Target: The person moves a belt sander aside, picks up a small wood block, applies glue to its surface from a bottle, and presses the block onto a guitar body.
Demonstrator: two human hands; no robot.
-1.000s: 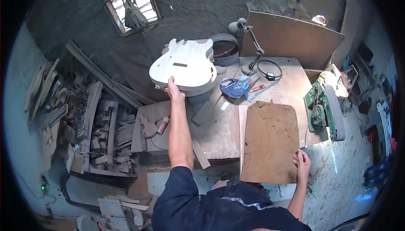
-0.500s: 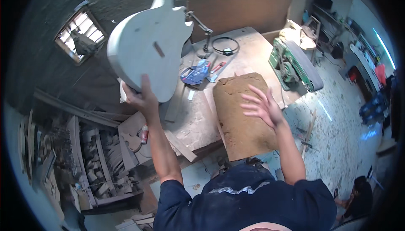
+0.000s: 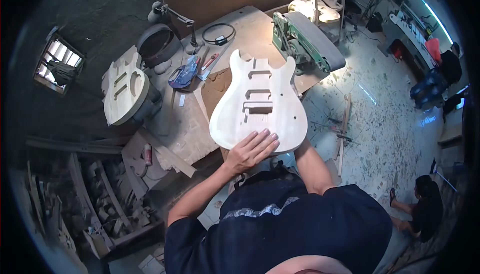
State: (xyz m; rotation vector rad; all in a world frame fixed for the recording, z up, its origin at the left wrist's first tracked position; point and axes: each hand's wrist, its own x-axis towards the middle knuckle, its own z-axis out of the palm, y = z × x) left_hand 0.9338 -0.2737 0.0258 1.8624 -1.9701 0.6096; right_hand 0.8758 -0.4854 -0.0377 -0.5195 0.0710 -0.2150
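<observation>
A pale wooden electric guitar body [image 3: 285,101] lies face up in front of me. Its horns point away, and its pickup cavities and two small holes show. Across the face, at the rounded near end, my left hand [image 3: 247,151] lies flat with its fingers stretched out. My right forearm runs up to the near right edge of the body, and the hand is hidden beneath it. Under the body, a brown sheet [image 3: 216,90] is partly covered. I cannot tell whether the body touches it. At left, a second routed guitar body [image 3: 127,99] stands tilted.
On the workbench [image 3: 250,29] are a green belt sander [image 3: 305,41], a desk lamp [image 3: 175,16], a coiled black cable [image 3: 218,34] and a blue packet [image 3: 184,74]. A rack of wood offcuts [image 3: 112,199] stands at left. A person [image 3: 425,206] sits low at far right.
The guitar body has come from the upper left to the middle and turned over, so its cavities show. My left hand now lies on its face; my right hand has gone beneath it.
</observation>
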